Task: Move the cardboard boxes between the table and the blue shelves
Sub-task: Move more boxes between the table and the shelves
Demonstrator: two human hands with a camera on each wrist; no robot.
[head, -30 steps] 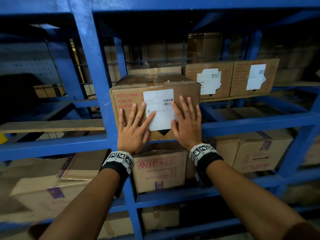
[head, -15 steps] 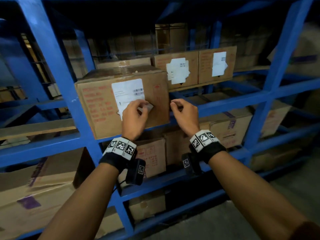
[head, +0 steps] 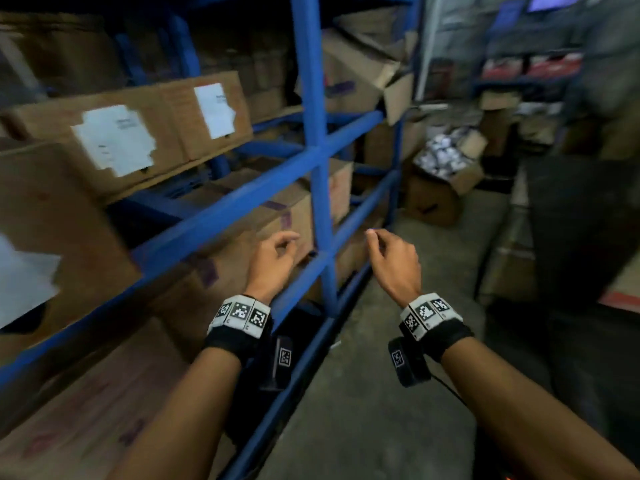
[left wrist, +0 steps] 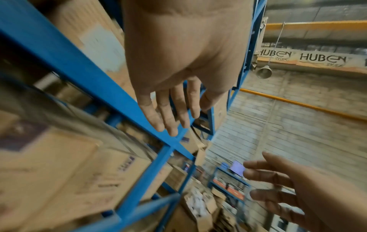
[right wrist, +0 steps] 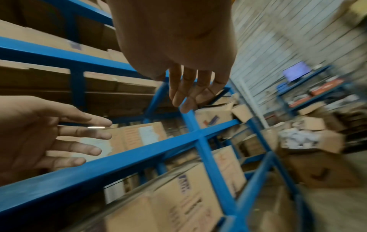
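Note:
The cardboard box (head: 52,230) with a white label sits on the blue shelves (head: 313,133) at the far left of the head view, partly cut off. Two more labelled boxes (head: 149,126) stand behind it on the same level. My left hand (head: 277,251) hangs in the air in front of a lower shelf beam, fingers loosely curled and empty. My right hand (head: 384,251) floats beside the shelf upright, also loose and empty. Both wrist views show relaxed fingers (left wrist: 168,109) (right wrist: 186,87) holding nothing.
Lower shelf levels hold several taped boxes (head: 277,216). An open box full of white items (head: 443,174) stands on the floor at the aisle's end. A dark bulky shape (head: 571,220) lines the right side. Bare concrete floor (head: 363,393) runs between them.
Both hands have come off the labelled box and dropped away from it. The view has swung right, so the box now lies at the far left.

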